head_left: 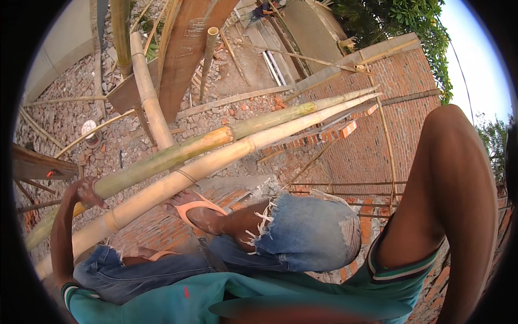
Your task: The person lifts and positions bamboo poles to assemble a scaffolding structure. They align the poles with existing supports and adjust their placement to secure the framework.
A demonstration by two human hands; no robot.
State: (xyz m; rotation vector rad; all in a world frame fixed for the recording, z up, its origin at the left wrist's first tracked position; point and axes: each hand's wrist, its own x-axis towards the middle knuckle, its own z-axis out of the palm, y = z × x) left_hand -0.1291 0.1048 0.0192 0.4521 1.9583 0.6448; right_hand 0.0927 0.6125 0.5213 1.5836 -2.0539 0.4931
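Note:
My left hand (89, 193) is wrapped round a thick greenish bamboo pole (167, 156) at the left, its fingers curled over the near side. Beside it, closer to me, runs a paler bamboo pole (189, 175), with a tie round it where it crosses an upright bamboo post (148, 97). Both long poles slant from the lower left to the upper right. My right arm (458, 178) is bent with its elbow raised, and the hand lies out of the picture. A foot in an orange flip-flop (202, 208) rests just under the pale pole.
Far below, broken bricks and rubble (70, 124) cover the ground. A brown board (189, 48) leans beside the post. Across stands a brick wall (367, 129) with thin bamboo scaffolding (386, 140). A person (263, 11) is at the far top.

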